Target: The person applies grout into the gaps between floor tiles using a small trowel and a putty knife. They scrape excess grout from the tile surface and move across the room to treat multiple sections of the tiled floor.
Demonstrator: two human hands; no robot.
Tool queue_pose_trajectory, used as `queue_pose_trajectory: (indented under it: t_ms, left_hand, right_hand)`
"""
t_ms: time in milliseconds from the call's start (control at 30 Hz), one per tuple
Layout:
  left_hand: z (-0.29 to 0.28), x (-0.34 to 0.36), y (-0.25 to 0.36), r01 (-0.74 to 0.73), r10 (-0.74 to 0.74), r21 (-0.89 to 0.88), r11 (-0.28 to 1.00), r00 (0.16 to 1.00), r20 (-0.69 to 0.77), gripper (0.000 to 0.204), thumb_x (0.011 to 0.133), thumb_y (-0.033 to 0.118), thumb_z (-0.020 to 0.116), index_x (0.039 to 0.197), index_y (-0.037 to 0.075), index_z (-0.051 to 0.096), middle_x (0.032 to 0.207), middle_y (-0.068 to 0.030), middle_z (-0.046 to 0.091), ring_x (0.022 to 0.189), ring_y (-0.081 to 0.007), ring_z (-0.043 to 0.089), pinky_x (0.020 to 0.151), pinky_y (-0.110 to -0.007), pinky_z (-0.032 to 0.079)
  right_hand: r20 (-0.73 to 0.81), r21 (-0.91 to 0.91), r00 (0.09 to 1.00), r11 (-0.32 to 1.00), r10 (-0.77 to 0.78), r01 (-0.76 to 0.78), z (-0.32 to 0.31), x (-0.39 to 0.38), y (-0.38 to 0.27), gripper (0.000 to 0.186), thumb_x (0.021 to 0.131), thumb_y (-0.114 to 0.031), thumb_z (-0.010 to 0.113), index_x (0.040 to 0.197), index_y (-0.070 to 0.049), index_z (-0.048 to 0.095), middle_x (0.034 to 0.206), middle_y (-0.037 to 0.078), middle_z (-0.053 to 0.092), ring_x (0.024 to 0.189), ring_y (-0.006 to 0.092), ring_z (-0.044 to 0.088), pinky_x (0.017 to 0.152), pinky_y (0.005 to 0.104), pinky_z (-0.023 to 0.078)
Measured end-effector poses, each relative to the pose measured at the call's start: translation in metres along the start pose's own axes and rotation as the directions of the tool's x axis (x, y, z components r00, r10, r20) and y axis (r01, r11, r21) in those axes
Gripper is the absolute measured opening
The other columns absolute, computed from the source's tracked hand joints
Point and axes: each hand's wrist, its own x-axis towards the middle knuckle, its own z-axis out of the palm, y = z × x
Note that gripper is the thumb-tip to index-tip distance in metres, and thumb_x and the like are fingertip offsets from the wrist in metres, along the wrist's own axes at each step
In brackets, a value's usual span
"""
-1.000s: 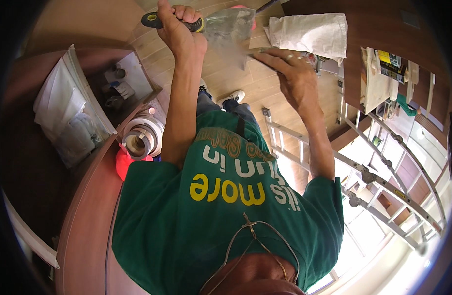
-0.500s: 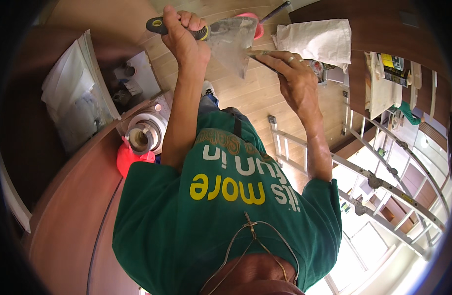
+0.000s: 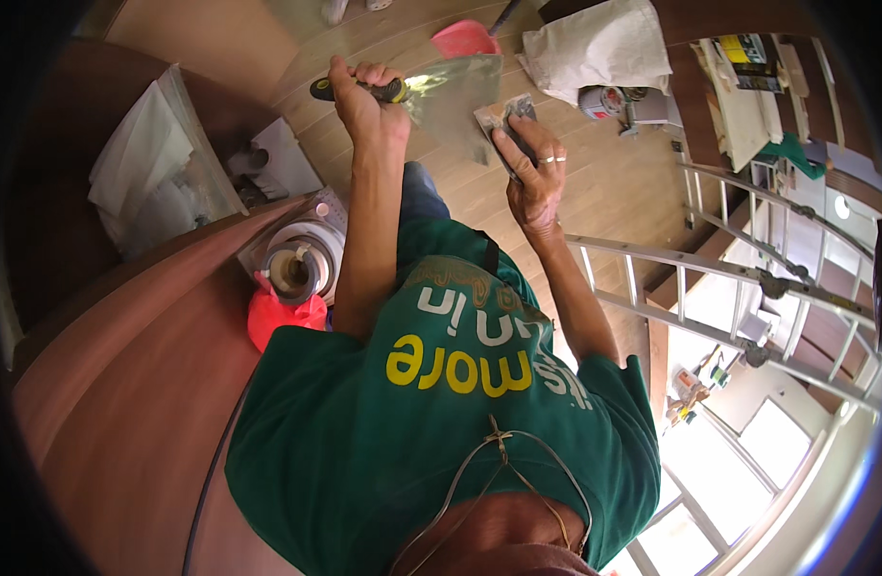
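My left hand (image 3: 372,113) is closed round the black and yellow handle (image 3: 398,91) of a wide putty knife. Its broad, flared metal blade (image 3: 460,96) points to the right, dull with smears, with a bright glint near the handle. On the right, my right hand (image 3: 539,173) grips a small rectangular flat spreader (image 3: 506,125) with a grey-smeared face, fingers stretched along it. The spreader is close by the blade's outer edge; I cannot tell if they touch.
A red dustpan (image 3: 465,38) lies on the wooden floor ahead. Off-white cloth (image 3: 599,48) and a paint can (image 3: 602,102) are at the far right. An aluminium ladder (image 3: 691,269) stretches along the right. Left are tape rolls (image 3: 297,264), a red bag (image 3: 278,317) and plastic sheeting (image 3: 148,163).
My right hand has drawn the spreader lower and turned it from nearly edge-on to show its flat face. The putty knife stays in my left hand, its blade tilted differently. The whole view has shifted.
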Motion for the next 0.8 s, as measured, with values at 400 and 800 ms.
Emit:
queue_pose_trajectory:
  t_ms: [400, 800]
  left_hand:
    - [-0.006, -0.022, 0.069, -0.185, 0.174, 0.15, 0.971, 0.981, 0.089, 0.035, 0.091, 0.033, 0.064, 0.076, 0.012, 0.042, 0.067, 0.0024, 0.038, 0.059, -0.0107, 0.04, 0.055, -0.026, 0.036]
    - [0.002, -0.037, 0.118, -0.35, 0.346, 0.184, 0.919, 0.937, 0.055, 0.03, 0.092, 0.029, 0.062, 0.078, 0.013, 0.041, 0.067, 0.0022, 0.038, 0.057, -0.0106, 0.037, 0.055, -0.026, 0.035]
  right_hand:
    - [0.399, 0.079, 0.917, 0.996, 0.002, -0.037, -0.027, 0.067, -0.039, 0.047, 0.077, 0.008, 0.057, 0.115, -0.017, 0.068, 0.109, 0.006, 0.066, 0.097, 0.0278, 0.062, 0.083, 0.0383, 0.05]
    - [0.7, 0.192, 0.683, 0.976, -0.209, 0.102, -0.004, 0.081, -0.07, 0.047, 0.079, 0.008, 0.056, 0.116, -0.019, 0.069, 0.109, 0.005, 0.067, 0.094, 0.0284, 0.062, 0.083, 0.0381, 0.05]
